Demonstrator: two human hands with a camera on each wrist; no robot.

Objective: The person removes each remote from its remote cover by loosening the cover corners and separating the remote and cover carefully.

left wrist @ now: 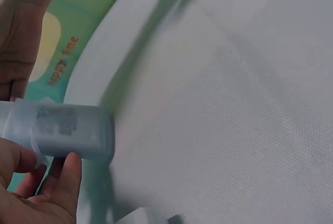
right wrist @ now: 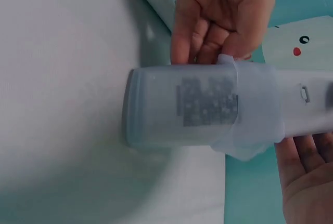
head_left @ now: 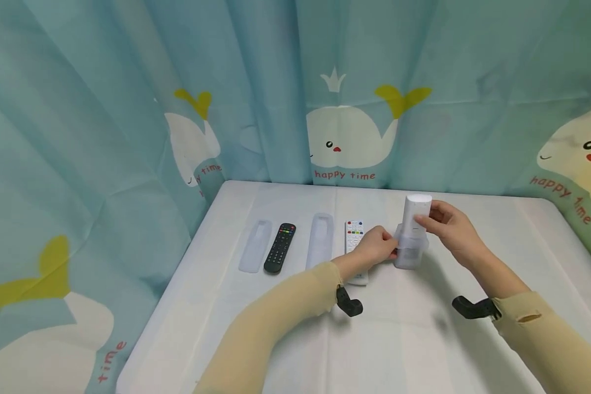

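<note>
A white remote control [head_left: 416,212] stands upright at the right of the table, its lower part inside a translucent sleeve [head_left: 407,258]. The sleeve's upper edge is folded outward around the remote, as the right wrist view shows on the cover [right wrist: 161,104]. My left hand [head_left: 378,246] pinches that folded edge from the left side. With fingers behind and thumb in front, my right hand [head_left: 448,227] grips the remote's upper part. A dark printed label shows through the sleeve in both wrist views.
To the left lie a second white remote [head_left: 354,235], partly behind my left hand, and a black remote [head_left: 280,249]. Two flat translucent sleeves [head_left: 255,246] lie among them. A whale-print curtain [head_left: 266,126] hangs along the far edge of the white table [head_left: 374,350].
</note>
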